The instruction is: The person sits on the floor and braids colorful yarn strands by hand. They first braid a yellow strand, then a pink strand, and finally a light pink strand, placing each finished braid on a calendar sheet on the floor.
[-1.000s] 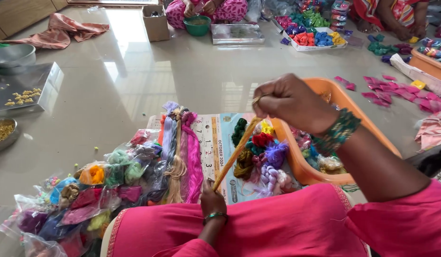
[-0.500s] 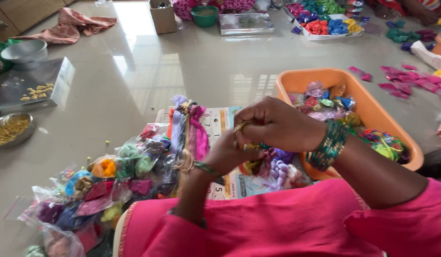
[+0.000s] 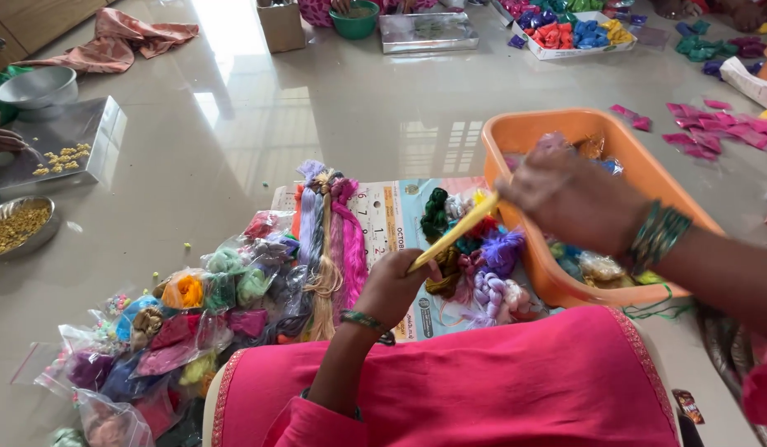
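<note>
**Yellow thread strand held taut between two hands**

Yellow strand (image 3: 454, 232): thin, flat, bright yellow, stretched straight. Long axis diagonal, lower end at lower left, upper end at upper right, rising away from the body. Located above the printed calendar sheet (image 3: 391, 217) and the loose skeins (image 3: 474, 257) of green, purple and lilac thread lying on it.

Left hand (image 3: 391, 285): closed in a fist round the strand's lower end, bangle at wrist. Right hand (image 3: 569, 199): fingers pinched on the upper end, blurred; green bangles at wrist; positioned over the near rim of the orange tub (image 3: 640, 165).

Left of the sheet: hanging hanks (image 3: 325, 240) in lilac, tan and pink, then a heap of clear bags (image 3: 176, 331) holding coloured thread. Pink cloth (image 3: 483, 389) across the lap, nearest the camera.

Surface: glossy pale tiled floor (image 3: 234, 124), window glare reflected. Far side: tray of coloured bundles (image 3: 569, 33), green bowl (image 3: 356, 18), cardboard box (image 3: 281, 25). Left edge: metal tray (image 3: 60, 141) with yellow bits, steel bowls (image 3: 40, 83), another person's hand (image 3: 2, 139). Pink scraps (image 3: 714, 128) scattered at right.
</note>
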